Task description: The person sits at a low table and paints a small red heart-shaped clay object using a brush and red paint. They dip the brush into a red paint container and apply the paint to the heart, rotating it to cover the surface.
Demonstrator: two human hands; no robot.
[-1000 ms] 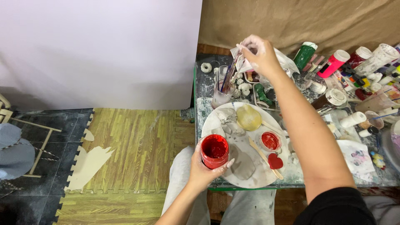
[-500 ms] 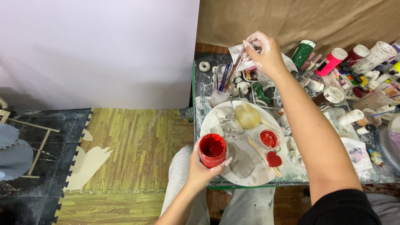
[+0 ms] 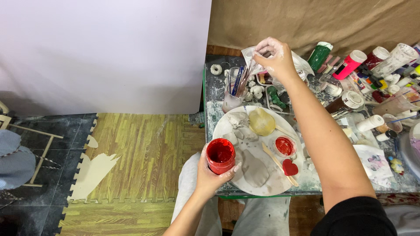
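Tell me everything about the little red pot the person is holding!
The red pot is a small round jar, open at the top with no lid on, and looks like plastic. Inside is wet, shiny red paint, and red covers its rim and sides too. It stands upright in the left hand, whose fingers wrap around it from below. It is held at the near edge of the white plate, above the person's grey-trousered lap.

The left hand (image 3: 210, 175) holds an open jar (image 3: 220, 155) at the near edge of the worktop (image 3: 214, 94). Just right of that hand lies a big plate (image 3: 225, 126) with a small lid (image 3: 284, 146) on it. The right hand (image 3: 275, 59) is far behind the plate, just right of a cup of brushes (image 3: 232, 98). Bottles (image 3: 350, 64) stand right of that hand.
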